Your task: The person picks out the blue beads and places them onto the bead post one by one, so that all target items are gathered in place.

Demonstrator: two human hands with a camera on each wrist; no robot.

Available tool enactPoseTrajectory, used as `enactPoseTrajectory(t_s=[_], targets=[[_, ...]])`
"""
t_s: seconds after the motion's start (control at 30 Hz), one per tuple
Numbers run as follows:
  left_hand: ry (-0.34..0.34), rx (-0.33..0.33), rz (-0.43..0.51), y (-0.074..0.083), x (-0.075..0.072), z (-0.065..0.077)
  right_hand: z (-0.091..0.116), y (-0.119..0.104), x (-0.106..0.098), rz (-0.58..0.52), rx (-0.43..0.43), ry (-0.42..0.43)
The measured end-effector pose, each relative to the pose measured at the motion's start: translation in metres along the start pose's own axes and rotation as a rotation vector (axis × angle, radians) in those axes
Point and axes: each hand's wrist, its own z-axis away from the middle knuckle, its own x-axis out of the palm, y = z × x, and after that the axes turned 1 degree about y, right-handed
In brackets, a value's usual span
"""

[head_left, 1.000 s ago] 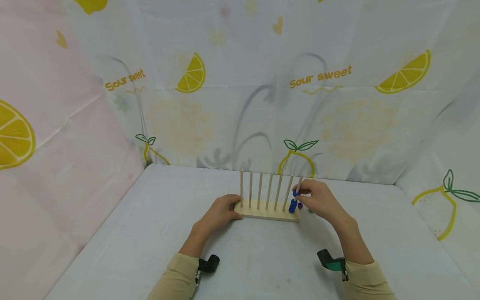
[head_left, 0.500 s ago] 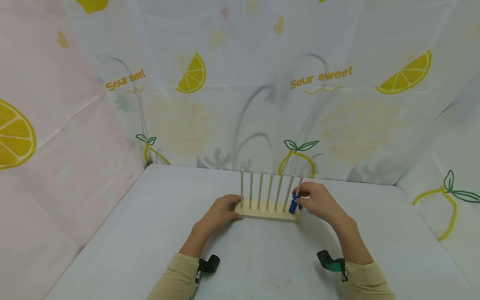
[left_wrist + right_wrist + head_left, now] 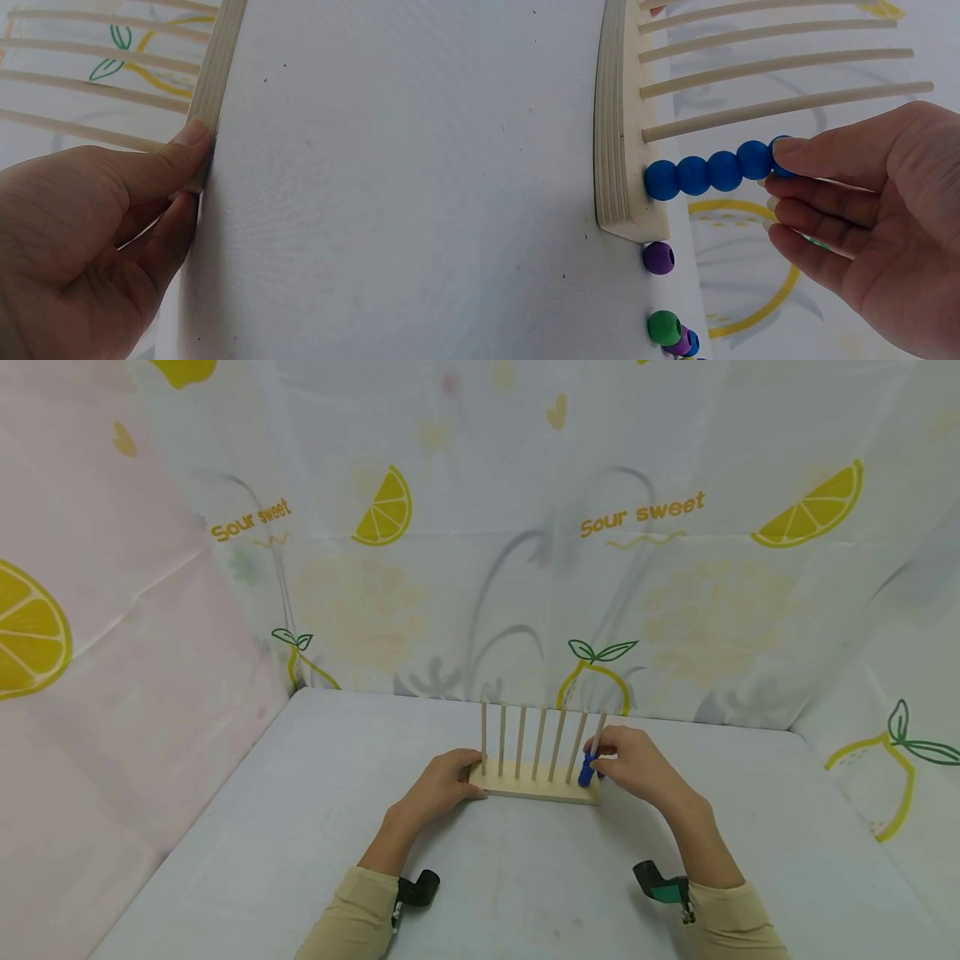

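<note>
A pale wooden base [image 3: 532,789] with a row of upright pegs stands on the table. At its left end my left hand [image 3: 442,785] grips the base, thumb on the front edge and fingers behind, as the left wrist view shows. Several blue beads [image 3: 724,171] are stacked on the rightmost peg, reaching down to the base. My right hand [image 3: 637,764] pinches the topmost blue bead between thumb and fingers; the thumb covers much of it. The other wooden pegs [image 3: 780,112] carry no beads.
Beyond the base's right end lie loose beads: a purple bead [image 3: 658,258], a green bead [image 3: 664,328] and a few more partly hidden behind it. A white cloth with lemon prints [image 3: 480,568] hangs behind and beside the white table [image 3: 495,877].
My right hand has slid a blue bead down the rightmost peg until it meets the stack below. The left hand has stayed on the base.
</note>
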Motion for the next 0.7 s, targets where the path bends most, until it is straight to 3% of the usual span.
enactPoseTrajectory(t_s=[0.27,0.7], targets=[[0.008,-0.017,0.02,0.0004,0.0007,0.0002,-0.0004,0.002,0.0014,-0.006,0.01,-0.012],[0.012,0.009,-0.003,0.0,0.0003,-0.0002,-0.001,0.0062,0.0007,0.005,-0.016,-0.016]])
